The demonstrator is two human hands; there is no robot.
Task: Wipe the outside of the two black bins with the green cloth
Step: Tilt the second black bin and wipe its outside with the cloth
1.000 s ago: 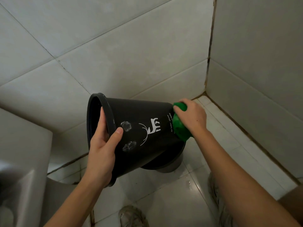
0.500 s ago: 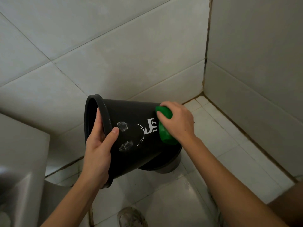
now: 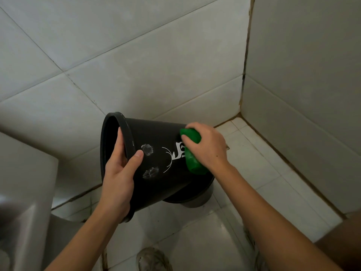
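So the black bin (image 3: pixel 156 165) is tipped on its side up in the air, mouth pointing left, base toward the corner of the room. It's got a white deer print on the wall facing up, plus two pale smudgy patches (image 3: pixel 150 161) between the deer and the rim. I'd guess those are the grime that needs the cloth next.

The left hand (image 3: pixel 119 173) is clamped on the rim, fingers hooked inside the mouth and thumb pressed on the outside wall right beside the upper smudge. Makes sense to me: gripping the rim keeps the whole side wall free and lets you roll the bin to bring up a fresh strip.

The right hand (image 3: pixel 207 149) has its fingers curled over the green cloth (image 3: pixel 192 153), which is bunched into a wad and pressed against the wall right at the deer print, covering part of it. Bunching it probably gives more pressure than a flat rag.

Just under the held bin there's a second dark bin (image 3: pixel 192 198) standing on the tiled floor (image 3: pixel 263 173). Only its rim and a bit of wall peek out, so I can't tell if it's clean.

Around that: white tiled walls meeting in a corner, a white fixture (image 3: pixel 25 192) at the left edge, and a shoe (image 3: pixel 152 259) at the bottom.
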